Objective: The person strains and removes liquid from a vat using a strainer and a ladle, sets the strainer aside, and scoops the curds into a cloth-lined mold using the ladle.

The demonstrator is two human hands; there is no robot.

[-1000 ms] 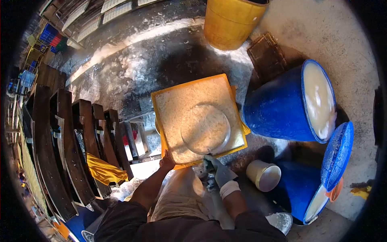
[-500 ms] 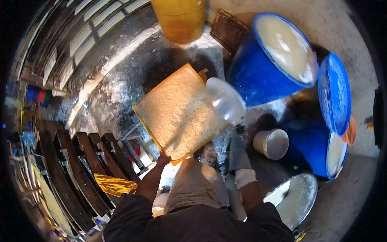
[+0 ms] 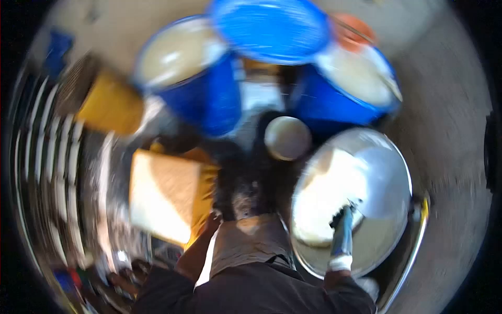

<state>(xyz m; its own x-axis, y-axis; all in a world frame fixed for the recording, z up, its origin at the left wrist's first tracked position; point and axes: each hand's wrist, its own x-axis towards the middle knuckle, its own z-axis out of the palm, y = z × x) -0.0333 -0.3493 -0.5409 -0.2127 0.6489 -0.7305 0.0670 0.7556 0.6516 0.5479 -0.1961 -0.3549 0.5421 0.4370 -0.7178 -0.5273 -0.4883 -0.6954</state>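
My left hand is closed at the edge of a yellow cloth, beside a square slab or tray of pale, grainy stuff lined with that cloth. My right hand, in a dark glove with a grey-blue sleeve, grips a shiny metal bowl. That bowl is down inside a wide metal basin, which holds white material. Blur and glare hide how deep the bowl sits and the exact grip of my fingers.
Two blue drums with pale contents stand ahead, a blue lid between them. An orange container sits behind. A small bucket stands left of the basin, and a yellow drum at far left.
My view has turned right. The metal bowl in my right hand has moved from over the pale slab into the basin. My left hand has stayed at the cloth-lined slab's edge.
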